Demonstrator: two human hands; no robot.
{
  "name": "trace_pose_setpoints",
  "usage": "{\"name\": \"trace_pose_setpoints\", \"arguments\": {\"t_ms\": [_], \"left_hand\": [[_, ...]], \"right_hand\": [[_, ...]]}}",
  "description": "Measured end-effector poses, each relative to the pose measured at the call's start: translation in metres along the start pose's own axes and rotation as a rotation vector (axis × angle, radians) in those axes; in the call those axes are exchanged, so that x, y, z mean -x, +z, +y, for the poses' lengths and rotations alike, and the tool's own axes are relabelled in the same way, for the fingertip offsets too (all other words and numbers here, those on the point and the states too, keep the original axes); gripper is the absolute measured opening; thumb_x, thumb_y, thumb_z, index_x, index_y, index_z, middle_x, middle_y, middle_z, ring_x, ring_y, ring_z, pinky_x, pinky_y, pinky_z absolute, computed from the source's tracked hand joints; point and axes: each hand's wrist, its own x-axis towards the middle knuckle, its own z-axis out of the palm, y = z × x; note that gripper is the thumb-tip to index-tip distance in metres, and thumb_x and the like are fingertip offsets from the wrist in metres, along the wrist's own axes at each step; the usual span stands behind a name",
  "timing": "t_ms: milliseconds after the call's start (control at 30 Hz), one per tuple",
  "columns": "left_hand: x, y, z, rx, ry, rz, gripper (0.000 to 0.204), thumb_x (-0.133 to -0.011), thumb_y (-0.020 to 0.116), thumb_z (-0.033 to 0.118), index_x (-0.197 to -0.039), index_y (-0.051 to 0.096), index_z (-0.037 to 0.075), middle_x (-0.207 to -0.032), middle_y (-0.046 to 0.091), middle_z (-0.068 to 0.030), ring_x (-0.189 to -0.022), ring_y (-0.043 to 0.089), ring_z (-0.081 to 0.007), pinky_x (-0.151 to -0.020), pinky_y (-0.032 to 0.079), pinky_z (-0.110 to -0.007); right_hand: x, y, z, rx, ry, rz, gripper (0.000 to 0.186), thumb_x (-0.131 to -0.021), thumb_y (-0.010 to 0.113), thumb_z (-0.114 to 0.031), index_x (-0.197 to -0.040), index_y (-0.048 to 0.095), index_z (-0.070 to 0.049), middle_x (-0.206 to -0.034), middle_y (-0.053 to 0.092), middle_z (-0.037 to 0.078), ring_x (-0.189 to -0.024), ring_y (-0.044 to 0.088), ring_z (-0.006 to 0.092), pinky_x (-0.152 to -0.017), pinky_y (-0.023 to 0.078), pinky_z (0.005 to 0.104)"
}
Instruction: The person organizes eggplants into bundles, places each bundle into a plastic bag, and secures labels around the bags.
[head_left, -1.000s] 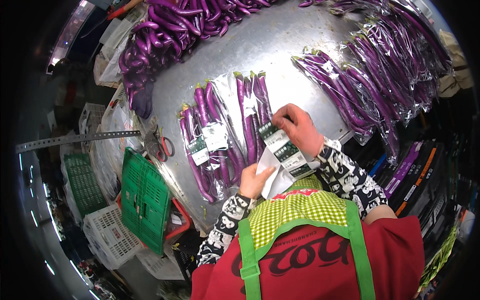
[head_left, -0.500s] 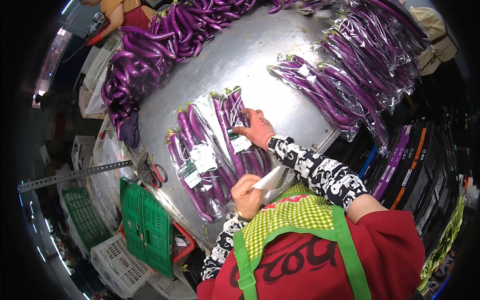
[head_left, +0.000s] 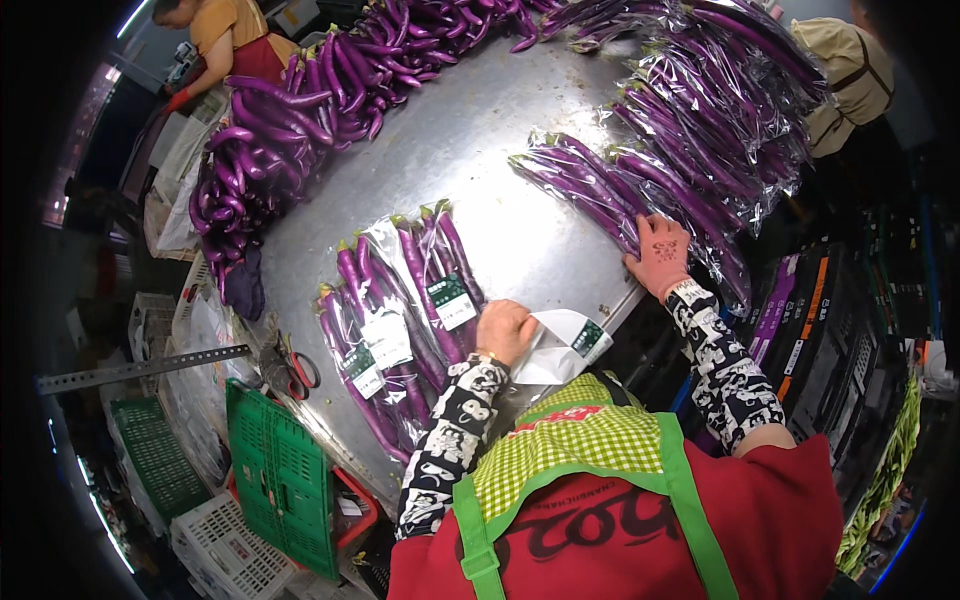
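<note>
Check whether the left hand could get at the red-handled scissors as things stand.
Probably not directly: the left hand holds the white label sheet, and the labelled eggplant bags lie between it and the scissors.

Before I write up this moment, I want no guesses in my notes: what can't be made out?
All in the head view:
Right hand: its back hides the palm, so gripping or just touching the bagged eggplants is unclear.
Left hand: its back hides some fingers at the label sheet.
Stuck-on label: fine print too small.
Loose eggplant pile: far part cut off by the upper edge.
</note>
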Motion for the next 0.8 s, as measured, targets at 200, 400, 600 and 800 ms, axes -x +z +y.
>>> {"name": "trace_pose_setpoints", "arguments": {"t_ms": [200, 400, 600, 800], "left_hand": [[0.036, -0.030, -0.014, -0.015, -0.082, 0.114, 0.009, -0.072, 0.065, 0.007, -0.064, 0.061, 0.004, -0.072, 0.065, -0.0084, -0.071, 0.062, -0.0274, -0.070, 0.047, -0.037], [0.068, -0.056, -0.005, -0.063, -0.141, 0.150, 0.011, -0.070, 0.067, 0.005, -0.063, 0.059, 0.003, -0.075, 0.066, -0.0082, -0.070, 0.063, -0.0229, -0.065, 0.048, -0.034], [0.036, -0.067, 0.105, 0.519, 0.026, 0.030, 0.011, -0.068, 0.073, 0.001, -0.067, 0.061, 0.002, -0.086, 0.065, -0.0112, -0.069, 0.063, -0.0175, -0.060, 0.049, -0.027], [0.013, -0.040, 0.109, 0.584, -0.099, 0.172, 0.029, -0.074, 0.055, -0.015, -0.099, 0.066, -0.002, -0.088, 0.062, -0.0105, -0.076, 0.060, -0.0173, -0.071, 0.048, -0.026]], "right_hand": [[-0.012, -0.002, -0.025, 0.056, -0.008, -0.066, 0.054, -0.067, 0.071, -0.036, -0.110, 0.051, -0.010, -0.112, 0.051, 0.013, -0.108, 0.046, 0.0316, -0.087, 0.036, 0.0474], [-0.014, 0.002, -0.061, -0.061, -0.129, -0.036, 0.048, -0.068, 0.069, -0.029, -0.107, 0.051, -0.008, -0.110, 0.050, 0.013, -0.105, 0.047, 0.0317, -0.085, 0.037, 0.0466], [-0.004, -0.008, -0.123, -0.185, -0.285, -0.062, 0.059, -0.071, 0.068, -0.034, -0.121, 0.050, -0.007, -0.113, 0.051, 0.017, -0.109, 0.048, 0.0319, -0.088, 0.039, 0.0436], [0.016, -0.042, -0.088, -0.982, -0.363, -0.109, 0.060, -0.080, 0.065, -0.037, -0.126, 0.048, -0.002, -0.123, 0.050, 0.021, -0.116, 0.045, 0.0381, -0.101, 0.034, 0.0429]]}}
